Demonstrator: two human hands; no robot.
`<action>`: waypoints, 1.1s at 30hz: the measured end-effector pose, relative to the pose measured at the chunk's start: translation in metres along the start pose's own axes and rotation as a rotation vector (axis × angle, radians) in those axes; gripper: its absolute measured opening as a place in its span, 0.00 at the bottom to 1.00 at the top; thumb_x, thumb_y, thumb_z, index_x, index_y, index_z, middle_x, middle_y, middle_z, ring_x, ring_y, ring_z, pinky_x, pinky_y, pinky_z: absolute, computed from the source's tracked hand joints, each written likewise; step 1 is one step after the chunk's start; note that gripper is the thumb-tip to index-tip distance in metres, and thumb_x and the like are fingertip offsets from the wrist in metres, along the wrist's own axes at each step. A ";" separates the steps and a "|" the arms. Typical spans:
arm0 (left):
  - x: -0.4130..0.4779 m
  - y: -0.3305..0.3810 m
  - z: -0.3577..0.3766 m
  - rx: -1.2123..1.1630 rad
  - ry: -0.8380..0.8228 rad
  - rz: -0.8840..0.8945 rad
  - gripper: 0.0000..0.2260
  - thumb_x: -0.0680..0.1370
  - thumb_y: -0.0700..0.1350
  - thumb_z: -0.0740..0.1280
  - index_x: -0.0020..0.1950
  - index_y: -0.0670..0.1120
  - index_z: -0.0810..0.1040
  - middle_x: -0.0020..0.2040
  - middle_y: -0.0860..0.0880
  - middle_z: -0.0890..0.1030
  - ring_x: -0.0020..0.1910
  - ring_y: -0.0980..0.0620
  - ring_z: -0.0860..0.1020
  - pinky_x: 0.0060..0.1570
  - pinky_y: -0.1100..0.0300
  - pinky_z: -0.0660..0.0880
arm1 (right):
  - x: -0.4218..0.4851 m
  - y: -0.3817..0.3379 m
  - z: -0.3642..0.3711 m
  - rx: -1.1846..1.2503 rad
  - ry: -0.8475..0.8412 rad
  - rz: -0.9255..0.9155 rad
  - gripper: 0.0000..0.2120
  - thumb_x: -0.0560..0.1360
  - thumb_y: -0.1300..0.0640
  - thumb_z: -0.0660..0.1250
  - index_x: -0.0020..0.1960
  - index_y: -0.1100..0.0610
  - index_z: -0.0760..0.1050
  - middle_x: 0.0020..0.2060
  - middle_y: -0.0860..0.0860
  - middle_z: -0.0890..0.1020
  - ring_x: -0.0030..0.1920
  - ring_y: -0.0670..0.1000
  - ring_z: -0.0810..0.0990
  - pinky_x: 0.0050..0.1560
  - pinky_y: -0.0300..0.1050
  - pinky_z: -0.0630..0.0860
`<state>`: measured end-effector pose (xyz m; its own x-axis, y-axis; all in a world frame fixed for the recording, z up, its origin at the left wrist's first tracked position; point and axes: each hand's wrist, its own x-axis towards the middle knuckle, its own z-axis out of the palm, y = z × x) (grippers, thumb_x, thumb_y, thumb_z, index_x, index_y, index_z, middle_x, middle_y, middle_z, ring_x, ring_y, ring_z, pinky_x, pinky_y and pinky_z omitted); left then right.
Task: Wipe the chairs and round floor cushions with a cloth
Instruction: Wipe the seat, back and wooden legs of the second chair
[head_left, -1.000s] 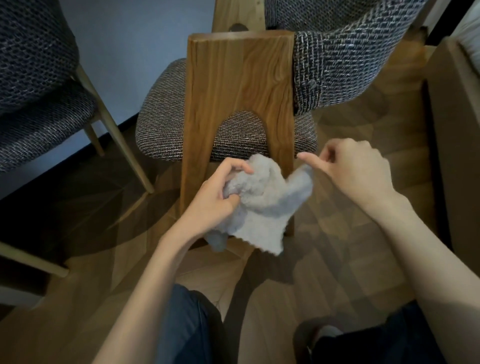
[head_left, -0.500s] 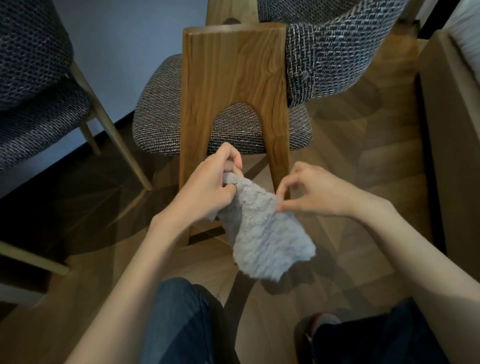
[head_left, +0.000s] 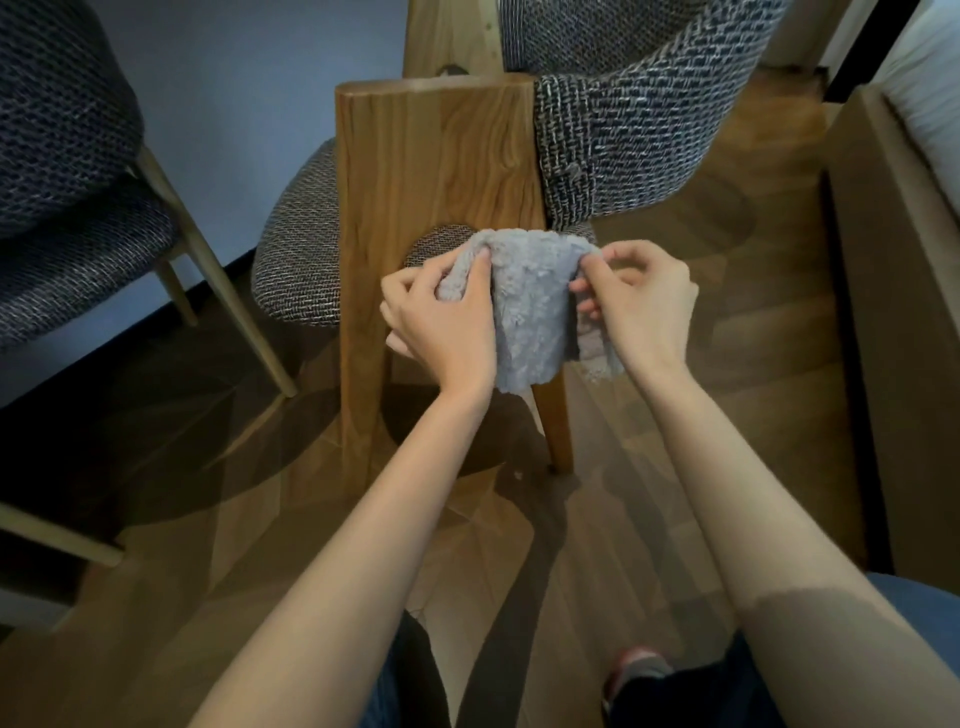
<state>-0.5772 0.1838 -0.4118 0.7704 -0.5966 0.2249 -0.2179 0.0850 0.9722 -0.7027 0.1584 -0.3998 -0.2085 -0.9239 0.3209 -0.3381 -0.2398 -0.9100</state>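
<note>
The grey cloth (head_left: 530, 312) hangs stretched between both hands, in front of the wooden leg panel (head_left: 431, 187) of the chair (head_left: 613, 130). The left hand (head_left: 441, 322) pinches its left edge, thumb over the fabric; the right hand (head_left: 636, 306) pinches the right edge with curled fingers. The cloth's lower hem droops free over the wooden floor (head_left: 727, 405). A second chair (head_left: 67, 208) stands at the left.
</note>
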 end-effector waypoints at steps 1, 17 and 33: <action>-0.001 0.001 0.007 0.021 0.042 -0.081 0.04 0.72 0.53 0.73 0.46 0.56 0.82 0.49 0.55 0.70 0.53 0.58 0.65 0.57 0.61 0.54 | 0.002 0.001 0.004 0.054 0.030 0.025 0.02 0.74 0.56 0.70 0.43 0.52 0.78 0.31 0.47 0.84 0.31 0.44 0.82 0.42 0.47 0.82; -0.014 -0.024 0.031 -0.197 0.038 0.125 0.12 0.78 0.37 0.65 0.60 0.38 0.79 0.58 0.45 0.81 0.60 0.51 0.77 0.63 0.52 0.73 | -0.014 0.019 0.051 0.128 0.168 -0.202 0.12 0.75 0.61 0.68 0.57 0.65 0.80 0.50 0.57 0.83 0.52 0.52 0.81 0.56 0.44 0.76; -0.041 -0.107 0.051 -0.059 0.042 0.369 0.15 0.74 0.36 0.72 0.60 0.38 0.80 0.48 0.49 0.77 0.49 0.54 0.78 0.43 0.48 0.80 | -0.029 0.118 0.054 0.005 0.184 -0.185 0.12 0.72 0.65 0.72 0.53 0.69 0.81 0.45 0.50 0.80 0.46 0.37 0.76 0.45 0.21 0.69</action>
<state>-0.6165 0.1585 -0.5281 0.6706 -0.4844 0.5618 -0.4515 0.3343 0.8273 -0.6873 0.1410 -0.5303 -0.3069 -0.7948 0.5236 -0.3816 -0.4012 -0.8327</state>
